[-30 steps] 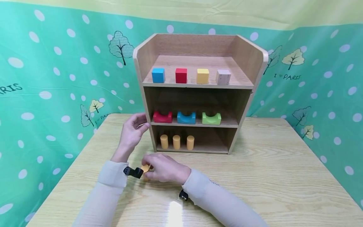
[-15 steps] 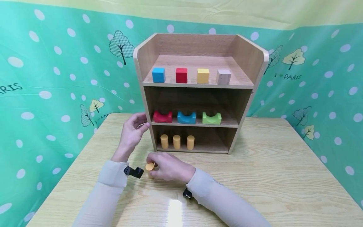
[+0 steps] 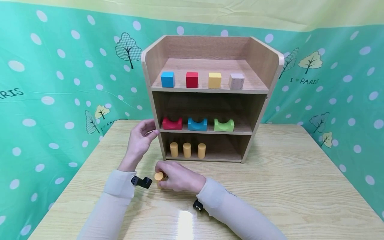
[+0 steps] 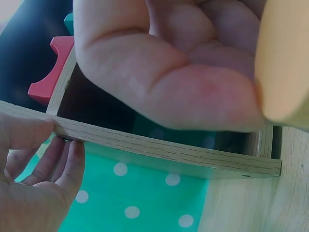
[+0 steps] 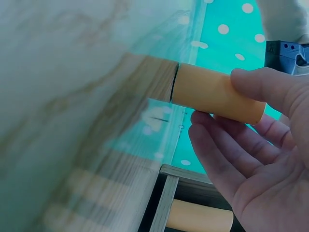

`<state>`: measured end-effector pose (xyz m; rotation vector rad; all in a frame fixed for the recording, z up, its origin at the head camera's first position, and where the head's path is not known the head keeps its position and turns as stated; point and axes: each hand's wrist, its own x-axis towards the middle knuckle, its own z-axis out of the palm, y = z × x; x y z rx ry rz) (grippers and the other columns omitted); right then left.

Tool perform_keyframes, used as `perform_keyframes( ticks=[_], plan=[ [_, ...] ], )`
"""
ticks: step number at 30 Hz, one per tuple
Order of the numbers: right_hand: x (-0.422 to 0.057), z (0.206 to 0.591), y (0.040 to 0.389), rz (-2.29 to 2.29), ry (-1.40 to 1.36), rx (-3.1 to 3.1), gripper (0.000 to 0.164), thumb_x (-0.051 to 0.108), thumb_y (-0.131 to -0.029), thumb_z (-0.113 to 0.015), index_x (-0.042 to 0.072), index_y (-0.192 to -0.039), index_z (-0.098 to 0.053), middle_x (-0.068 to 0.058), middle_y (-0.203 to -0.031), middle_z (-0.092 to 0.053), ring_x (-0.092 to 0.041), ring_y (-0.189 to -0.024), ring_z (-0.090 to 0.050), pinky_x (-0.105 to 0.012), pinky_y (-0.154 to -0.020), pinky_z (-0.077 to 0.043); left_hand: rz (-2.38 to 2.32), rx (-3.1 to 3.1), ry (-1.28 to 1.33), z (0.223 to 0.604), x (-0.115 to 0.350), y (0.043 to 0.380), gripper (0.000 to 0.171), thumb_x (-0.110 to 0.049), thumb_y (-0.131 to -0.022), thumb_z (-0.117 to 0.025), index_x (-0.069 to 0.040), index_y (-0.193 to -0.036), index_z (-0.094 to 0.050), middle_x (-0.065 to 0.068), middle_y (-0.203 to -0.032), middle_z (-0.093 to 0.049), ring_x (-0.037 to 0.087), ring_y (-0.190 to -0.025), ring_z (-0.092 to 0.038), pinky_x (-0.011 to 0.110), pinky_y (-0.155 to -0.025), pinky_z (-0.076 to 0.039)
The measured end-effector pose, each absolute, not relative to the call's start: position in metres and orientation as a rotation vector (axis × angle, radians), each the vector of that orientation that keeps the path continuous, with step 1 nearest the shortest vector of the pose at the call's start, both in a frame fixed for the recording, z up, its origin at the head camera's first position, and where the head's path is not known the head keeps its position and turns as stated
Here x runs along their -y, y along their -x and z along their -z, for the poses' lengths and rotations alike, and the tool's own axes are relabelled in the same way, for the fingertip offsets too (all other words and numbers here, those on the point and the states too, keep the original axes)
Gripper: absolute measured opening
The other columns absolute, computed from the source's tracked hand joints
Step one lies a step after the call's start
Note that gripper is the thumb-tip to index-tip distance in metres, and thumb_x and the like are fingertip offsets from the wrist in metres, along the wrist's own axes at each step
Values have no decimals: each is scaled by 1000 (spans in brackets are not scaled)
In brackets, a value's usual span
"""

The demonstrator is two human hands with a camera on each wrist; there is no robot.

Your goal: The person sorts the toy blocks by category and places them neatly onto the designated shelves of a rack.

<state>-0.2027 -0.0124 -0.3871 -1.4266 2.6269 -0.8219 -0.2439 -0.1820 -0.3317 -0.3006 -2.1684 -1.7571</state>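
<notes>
In the head view a small wooden shelf unit (image 3: 255, 113) with three levels stands on the table. My left hand (image 3: 139, 140) is at its left side panel; the left wrist view shows thumb and fingertips at the panel's edge (image 4: 164, 145). My right hand (image 3: 181, 176) pinches a yellow wooden cylinder (image 5: 207, 89) between thumb and fingers. The cylinder is upright, its lower end at the tabletop, in front of the shelf's left corner. Three similar yellow cylinders (image 3: 187, 150) stand in a row on the bottom level.
Blue (image 3: 167, 79), red (image 3: 192, 80), yellow (image 3: 214, 80) and pale (image 3: 236, 81) cubes line the top level. Red (image 3: 172, 124), blue (image 3: 197, 125) and green (image 3: 223, 125) arch blocks sit on the middle one. A dotted green curtain (image 3: 60, 100) hangs behind the table (image 3: 300, 186).
My right hand has shifted slightly right with the cylinder, which now looks more upright. The left hand stays at the shelf's side.
</notes>
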Motion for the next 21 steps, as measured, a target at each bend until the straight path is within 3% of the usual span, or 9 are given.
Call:
perform_keyframes(
  ticks=[21],
  plan=[
    [-7,377,203,888,1394,-2624,28,17,-83,-72,16,-103,-52,9,-89,-51,-5,-77,-50,-15,-67,-42,1763,2167,297,332,183,245,37,4,-89,-62,1,-125,-56,17,-120,-61,23,-109,-59,24,-91,-48]
  ],
)
